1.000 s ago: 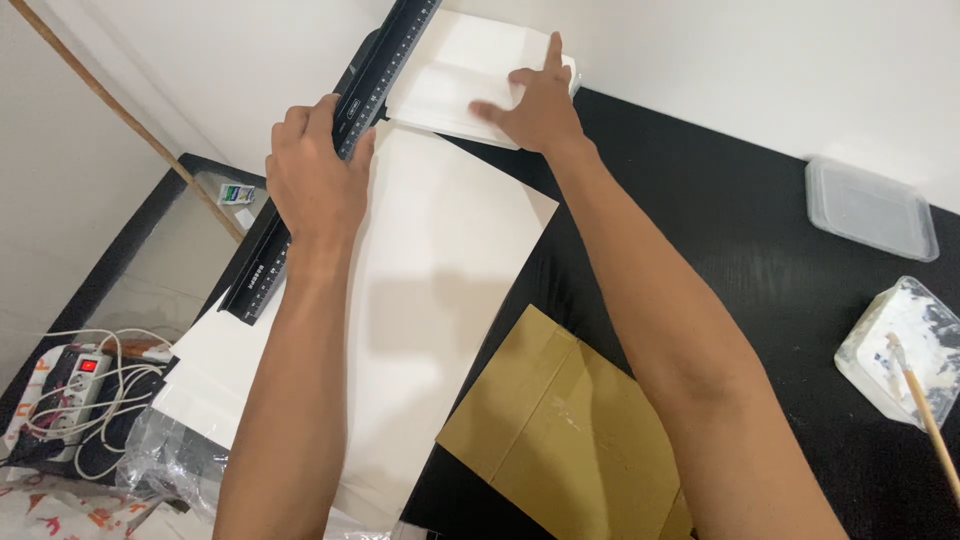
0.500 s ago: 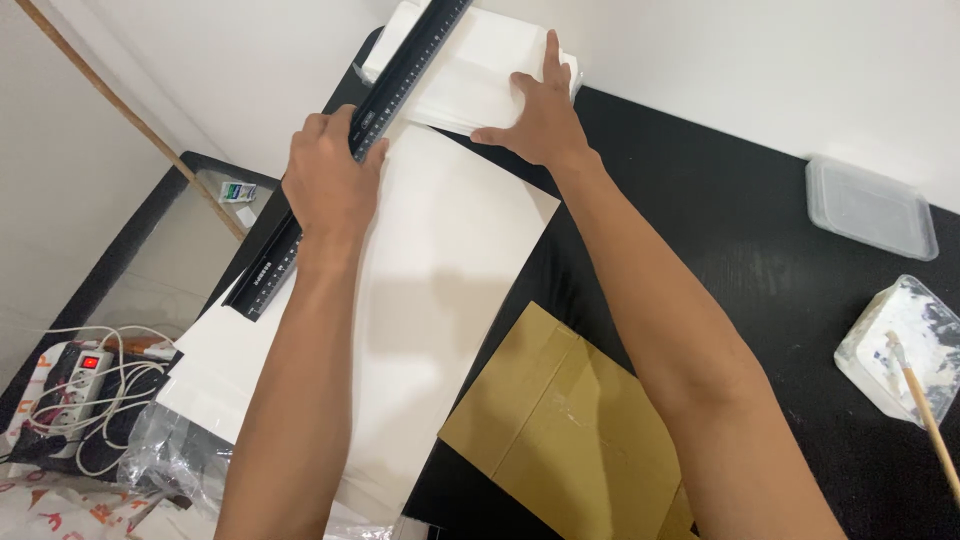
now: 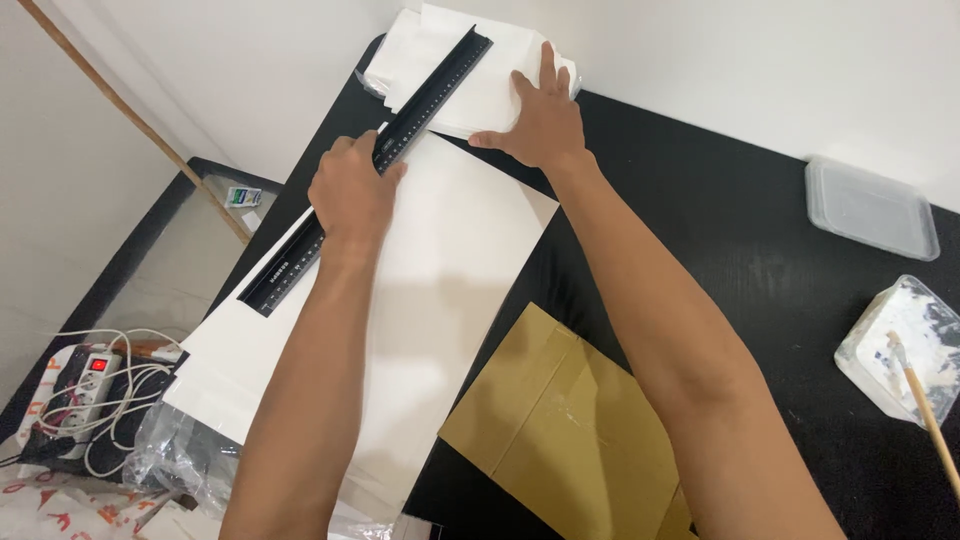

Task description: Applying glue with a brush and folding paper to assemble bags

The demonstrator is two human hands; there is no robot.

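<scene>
My left hand grips a long black ruler that lies diagonally along the left side of a large white sheet on the black table. The ruler's far end reaches over a stack of white paper at the table's far edge. Flat on that stack, fingers spread, my right hand presses down just beyond the big sheet's far edge.
A flattened brown cardboard piece lies near the front. At right stand a clear lidded plastic box and a tub of white paste with a wooden stick. Left, below the table: a power strip with cables, and plastic wrap.
The view has shifted so the ruler's far end and paper stack sit lower in frame. My left hand has slid slightly along the ruler; my right hand stays flat on the stack.
</scene>
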